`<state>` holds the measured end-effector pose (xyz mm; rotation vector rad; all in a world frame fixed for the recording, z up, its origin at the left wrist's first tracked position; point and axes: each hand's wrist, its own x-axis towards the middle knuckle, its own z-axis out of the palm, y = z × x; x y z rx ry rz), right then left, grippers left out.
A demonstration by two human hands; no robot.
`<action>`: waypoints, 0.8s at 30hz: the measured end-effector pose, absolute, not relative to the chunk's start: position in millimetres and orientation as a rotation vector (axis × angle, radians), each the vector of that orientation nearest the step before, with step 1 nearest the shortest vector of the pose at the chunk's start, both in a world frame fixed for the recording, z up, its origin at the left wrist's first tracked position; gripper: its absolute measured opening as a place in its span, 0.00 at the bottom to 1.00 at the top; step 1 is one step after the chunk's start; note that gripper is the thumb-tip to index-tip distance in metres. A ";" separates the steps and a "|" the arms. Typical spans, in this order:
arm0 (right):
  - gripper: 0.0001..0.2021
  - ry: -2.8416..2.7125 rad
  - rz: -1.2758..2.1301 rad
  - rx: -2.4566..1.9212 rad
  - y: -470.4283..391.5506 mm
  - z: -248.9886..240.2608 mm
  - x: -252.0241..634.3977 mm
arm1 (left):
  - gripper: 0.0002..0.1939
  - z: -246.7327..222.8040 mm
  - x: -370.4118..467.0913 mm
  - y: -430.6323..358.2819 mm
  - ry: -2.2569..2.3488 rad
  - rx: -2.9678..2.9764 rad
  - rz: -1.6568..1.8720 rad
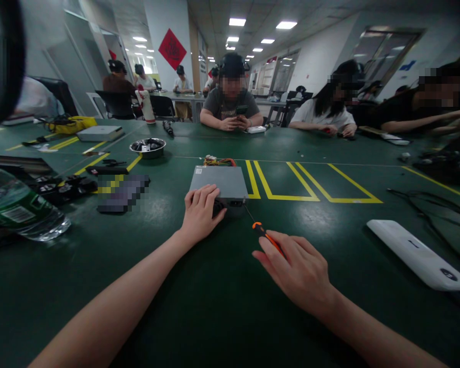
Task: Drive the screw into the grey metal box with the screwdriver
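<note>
A grey metal computer power supply unit [224, 180] lies on the green table, its bundle of coloured cables [219, 161] behind it. My left hand [202, 209] grips its near left corner, fingers on the top cover and thumb against the front face. In my right hand [297, 263] is a screwdriver [258, 229] with an orange and black handle. Its thin shaft points up and left, the tip at the unit's near right corner beside the power socket. Whether the tip sits in a screw is too small to tell.
Left of me are a water bottle [19, 207], a dark phone-like slab [123, 194] and black parts. A metal bowl [147, 147] of dark pieces stands farther back. A white device [417, 253] and cables lie right. Across the table a person [230, 97] holds a phone.
</note>
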<state>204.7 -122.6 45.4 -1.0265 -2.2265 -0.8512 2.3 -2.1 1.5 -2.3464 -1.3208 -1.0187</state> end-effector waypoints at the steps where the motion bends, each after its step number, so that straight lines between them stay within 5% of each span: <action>1: 0.09 -2.226 -0.847 -1.022 -122.2 44.7 204.0 | 0.23 1.5 2.2 -2.4 -1.320 -2.349 -1.018; 24: 0.10 -2.284 -0.822 -0.978 -125.6 42.5 203.6 | 0.21 3.5 2.1 -5.3 -1.323 -2.368 -0.988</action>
